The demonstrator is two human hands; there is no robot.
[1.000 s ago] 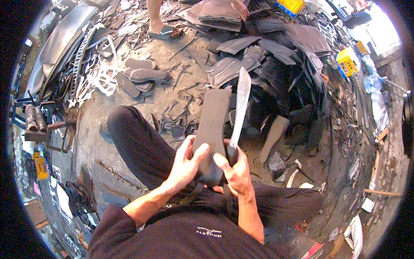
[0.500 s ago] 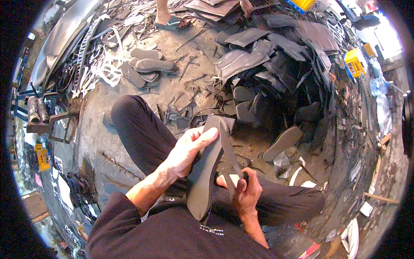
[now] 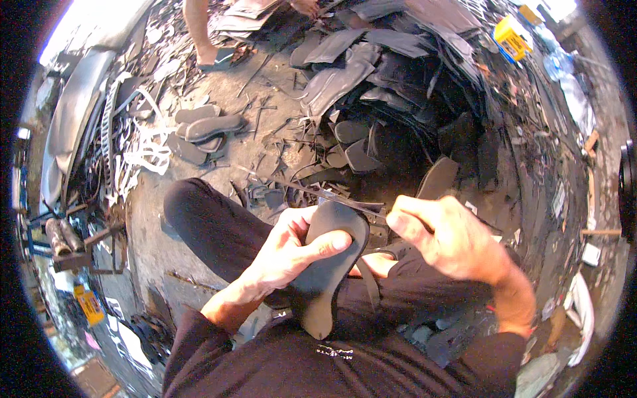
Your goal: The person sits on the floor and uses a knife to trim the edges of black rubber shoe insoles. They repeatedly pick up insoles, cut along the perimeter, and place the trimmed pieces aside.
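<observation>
My left hand (image 3: 288,249) is closed around a dark grey sandal sole (image 3: 322,288), thumb flat on its upper face. The sole stands tilted over my lap, broad end away from me. To its right, my right hand (image 3: 451,235) is raised with curled fingers. A narrow dark piece (image 3: 361,204) reaches from its fingertips past the sole's far end; I cannot tell whether it is a blade or a cut strip. Below, a curved dark strip (image 3: 369,286) hangs beside the sole, over my leg.
Several cut soles (image 3: 211,127) lie on the ground ahead, left of centre. Beyond my hands rises a heap of dark sheets (image 3: 342,76). White strap offcuts (image 3: 142,156) lie at the left. A person's sandalled foot (image 3: 215,58) stands at the far left, and another hand (image 3: 305,6) shows at the top edge.
My right hand has moved up and right from beside the sole's lower edge. The sole has turned, showing more of its broad face. My view has shifted, too.
</observation>
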